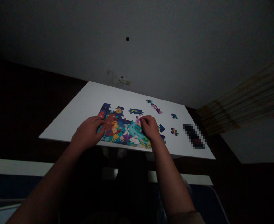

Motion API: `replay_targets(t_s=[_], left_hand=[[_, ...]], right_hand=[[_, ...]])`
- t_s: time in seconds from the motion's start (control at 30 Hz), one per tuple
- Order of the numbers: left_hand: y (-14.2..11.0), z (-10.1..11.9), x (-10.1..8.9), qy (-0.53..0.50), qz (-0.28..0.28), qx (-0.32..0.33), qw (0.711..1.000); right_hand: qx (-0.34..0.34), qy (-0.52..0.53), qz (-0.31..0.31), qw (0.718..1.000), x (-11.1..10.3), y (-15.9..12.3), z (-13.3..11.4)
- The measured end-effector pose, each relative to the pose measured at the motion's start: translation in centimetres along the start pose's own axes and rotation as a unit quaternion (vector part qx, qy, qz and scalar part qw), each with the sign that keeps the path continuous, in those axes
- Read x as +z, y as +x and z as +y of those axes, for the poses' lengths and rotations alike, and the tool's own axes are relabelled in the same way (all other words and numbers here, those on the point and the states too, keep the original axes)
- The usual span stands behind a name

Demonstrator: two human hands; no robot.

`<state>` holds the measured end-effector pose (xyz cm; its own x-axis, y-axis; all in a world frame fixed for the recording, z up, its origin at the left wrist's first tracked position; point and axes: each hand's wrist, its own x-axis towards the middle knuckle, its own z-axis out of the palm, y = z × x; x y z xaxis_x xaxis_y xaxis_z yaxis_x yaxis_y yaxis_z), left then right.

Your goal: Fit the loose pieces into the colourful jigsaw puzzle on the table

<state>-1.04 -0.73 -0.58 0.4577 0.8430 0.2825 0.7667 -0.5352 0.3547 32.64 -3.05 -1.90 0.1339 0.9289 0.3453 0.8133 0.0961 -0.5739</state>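
A partly joined jigsaw puzzle (pixel 125 132) with a bear, a fox and white rabbits lies near the table's front edge. My left hand (pixel 88 129) rests on its left side, fingers stretched out and holding nothing. At the puzzle's upper right, the thumb and fingers of my right hand (pixel 150 127) are pinched on a pink-purple puzzle piece (pixel 137 120); my fingers cover part of it. Just above the joined part lies a loose dark blue strip of puzzle (pixel 136 111) with a yellow pattern. Beside my right wrist are dark blue pieces (pixel 161 128), partly hidden by the arm.
On the white table (pixel 64 121), further loose pieces lie to the right: a purple strip (pixel 156 108), a teal piece (pixel 174 116) and an orange-patterned one (pixel 174 131). A blurred-out dark object (pixel 194 136) is near the right edge. Behind stands a wall with sockets (pixel 124 81).
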Motion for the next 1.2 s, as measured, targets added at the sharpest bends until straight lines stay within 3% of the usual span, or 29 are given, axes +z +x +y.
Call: replay_targets(t_s=[1.2], left_hand=[[-0.01, -0.03, -0.06, 0.000, 0.002, 0.005, 1.000]], right_hand=[[0.015, 0.031, 0.027, 0.999, 0.41, 0.17, 0.92]])
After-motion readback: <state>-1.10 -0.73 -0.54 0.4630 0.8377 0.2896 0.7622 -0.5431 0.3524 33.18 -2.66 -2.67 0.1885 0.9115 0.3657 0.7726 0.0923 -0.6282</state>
